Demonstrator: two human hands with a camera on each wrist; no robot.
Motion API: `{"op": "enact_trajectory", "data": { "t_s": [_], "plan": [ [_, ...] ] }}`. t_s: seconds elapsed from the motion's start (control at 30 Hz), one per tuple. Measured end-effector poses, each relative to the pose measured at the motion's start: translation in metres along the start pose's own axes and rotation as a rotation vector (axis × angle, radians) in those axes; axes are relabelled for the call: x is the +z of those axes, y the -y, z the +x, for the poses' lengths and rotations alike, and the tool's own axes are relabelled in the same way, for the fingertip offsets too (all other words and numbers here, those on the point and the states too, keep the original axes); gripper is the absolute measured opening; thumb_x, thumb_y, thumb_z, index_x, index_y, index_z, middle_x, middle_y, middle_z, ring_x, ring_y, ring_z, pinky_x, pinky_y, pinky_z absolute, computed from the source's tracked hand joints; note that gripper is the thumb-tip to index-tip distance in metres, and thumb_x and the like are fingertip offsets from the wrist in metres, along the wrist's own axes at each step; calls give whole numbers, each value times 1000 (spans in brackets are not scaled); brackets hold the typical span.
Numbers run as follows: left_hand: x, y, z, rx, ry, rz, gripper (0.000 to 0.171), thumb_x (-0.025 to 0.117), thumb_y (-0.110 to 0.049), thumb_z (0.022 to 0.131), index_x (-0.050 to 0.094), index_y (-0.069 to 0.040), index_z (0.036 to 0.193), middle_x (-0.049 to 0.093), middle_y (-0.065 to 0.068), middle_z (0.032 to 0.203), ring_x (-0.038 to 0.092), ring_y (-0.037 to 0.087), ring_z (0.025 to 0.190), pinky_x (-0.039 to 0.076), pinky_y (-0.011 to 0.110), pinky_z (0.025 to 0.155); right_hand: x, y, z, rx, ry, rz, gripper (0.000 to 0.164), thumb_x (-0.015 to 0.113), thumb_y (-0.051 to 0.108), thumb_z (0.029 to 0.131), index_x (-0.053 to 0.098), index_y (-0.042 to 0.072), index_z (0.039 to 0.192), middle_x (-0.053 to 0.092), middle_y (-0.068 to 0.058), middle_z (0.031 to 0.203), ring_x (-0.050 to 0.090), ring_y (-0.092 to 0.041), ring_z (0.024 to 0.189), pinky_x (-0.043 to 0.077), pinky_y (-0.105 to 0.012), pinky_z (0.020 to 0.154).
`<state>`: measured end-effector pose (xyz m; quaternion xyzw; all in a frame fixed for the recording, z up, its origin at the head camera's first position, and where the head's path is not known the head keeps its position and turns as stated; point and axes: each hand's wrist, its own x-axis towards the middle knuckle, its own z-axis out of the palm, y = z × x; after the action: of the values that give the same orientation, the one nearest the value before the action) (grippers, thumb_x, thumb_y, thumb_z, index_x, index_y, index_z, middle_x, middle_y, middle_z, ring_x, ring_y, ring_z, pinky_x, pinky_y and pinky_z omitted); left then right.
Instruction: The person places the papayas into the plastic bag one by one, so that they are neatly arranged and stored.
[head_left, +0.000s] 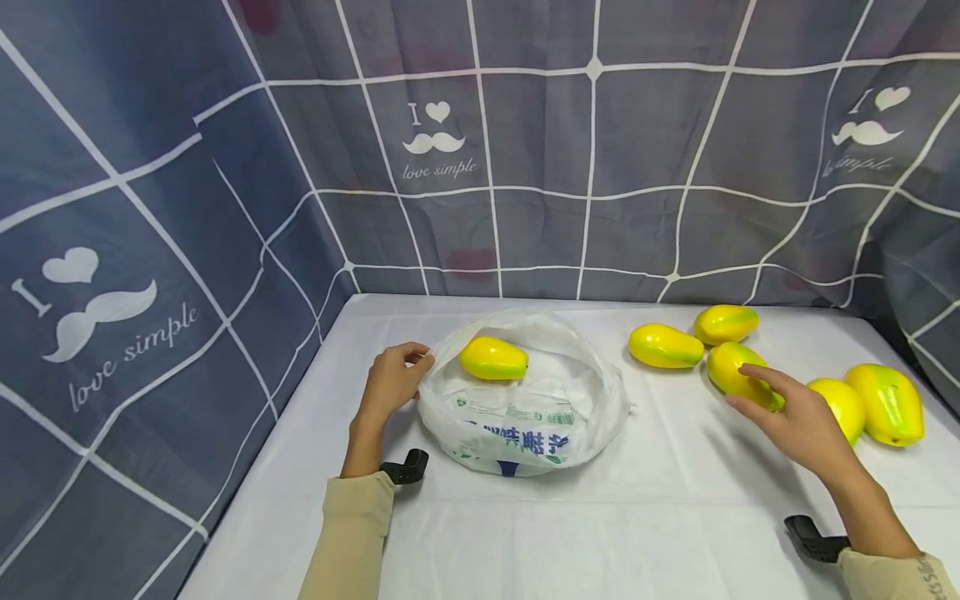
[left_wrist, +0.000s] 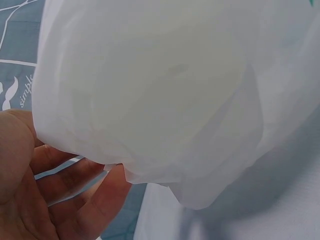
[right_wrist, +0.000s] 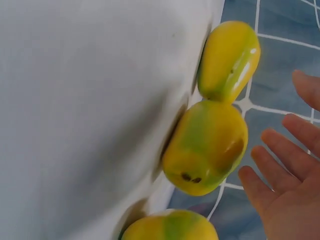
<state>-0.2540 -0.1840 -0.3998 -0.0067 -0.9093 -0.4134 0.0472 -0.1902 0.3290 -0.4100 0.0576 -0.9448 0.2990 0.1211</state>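
A white plastic bag with blue and green print lies with its mouth spread wide. Inside it sits one yellow-green papaya. My left hand pinches the bag's left rim; in the left wrist view the plastic passes between thumb and fingers. My right hand hovers over a papaya on the table, its fingers spread and loosely extended. The right wrist view shows a gap between those fingers and the papaya beside them.
Two papayas lie behind at the right, one nearer the bag and one farther back. Two more, a papaya and a larger papaya, rest right of my right hand. Grey checked cloth walls the white table.
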Motion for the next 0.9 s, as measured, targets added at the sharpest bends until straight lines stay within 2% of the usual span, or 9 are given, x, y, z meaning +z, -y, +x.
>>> {"op": "enact_trajectory", "data": {
  "t_s": [0.23, 0.43, 0.67, 0.9],
  "plan": [
    [-3, -2, -1, -3, -10, 4, 33, 62, -24, 97, 67, -3, 123, 69, 14, 106, 61, 17, 50, 48, 28, 51, 2, -7, 8, 5, 3, 22, 59, 69, 27, 94, 49, -11, 135, 48, -38, 132, 40, -59, 122, 30, -70, 96],
    [-2, -3, -3, -1, 0, 0, 34, 62, -24, 97, 67, -3, 123, 69, 14, 107, 60, 16, 49, 48, 28, 51, 1, -12, 26, -17, -1, 18, 58, 68, 26, 94, 48, -9, 136, 45, -37, 135, 39, -58, 122, 27, -70, 99],
    [-1, -1, -2, -12, -2, 6, 34, 62, -25, 97, 67, -4, 123, 70, 13, 106, 61, 16, 49, 47, 28, 51, 1, -21, 39, 50, 30, -7, 72, 68, 32, 94, 36, -10, 144, 34, -40, 142, 28, -61, 129, 20, -72, 102],
    [-2, -1, -2, -11, -6, 0, 34, 62, -25, 97, 67, -4, 122, 70, 13, 107, 61, 16, 49, 47, 28, 51, 3, -29, 45, 42, 62, -7, 79, 68, 30, 93, 28, -13, 146, 31, -43, 142, 27, -63, 128, 20, -72, 101]
  ]
}}
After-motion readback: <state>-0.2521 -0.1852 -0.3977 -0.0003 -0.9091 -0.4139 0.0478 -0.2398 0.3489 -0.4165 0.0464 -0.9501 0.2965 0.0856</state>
